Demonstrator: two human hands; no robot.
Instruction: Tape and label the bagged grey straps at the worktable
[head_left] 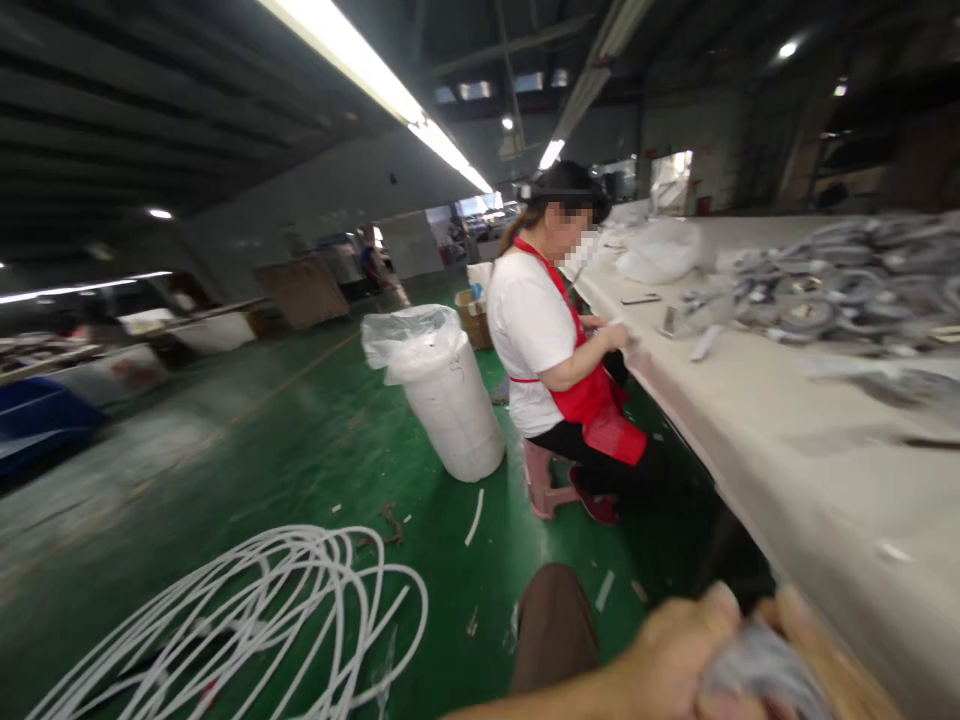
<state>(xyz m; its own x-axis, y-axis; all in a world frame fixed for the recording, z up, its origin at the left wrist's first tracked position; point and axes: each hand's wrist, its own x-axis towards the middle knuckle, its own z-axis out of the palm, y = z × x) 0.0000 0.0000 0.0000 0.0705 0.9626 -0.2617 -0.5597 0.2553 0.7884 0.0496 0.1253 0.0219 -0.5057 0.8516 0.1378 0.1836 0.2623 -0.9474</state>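
1. Presently, the left hand (667,650) is closed, its fingers curled on a blurred grey piece (765,665) just beside the edge of the table (750,400).
2. Right hand (836,655) meets the same piece; blur prevents telling how far its fingers close.
3. Grey pile (862,280): on the table.
4. Co-worker (529,310): seated beside the table.
5. Coiled white tubing (311,570): well apart from the table.

You wear dark brown trousers (556,640), plain and matt, smoothly rounded at the knee (555,588). Your left forearm (559,695) is bare where it shows; your left hand (679,645) and right hand (836,650) are bare too, outlines blurred.
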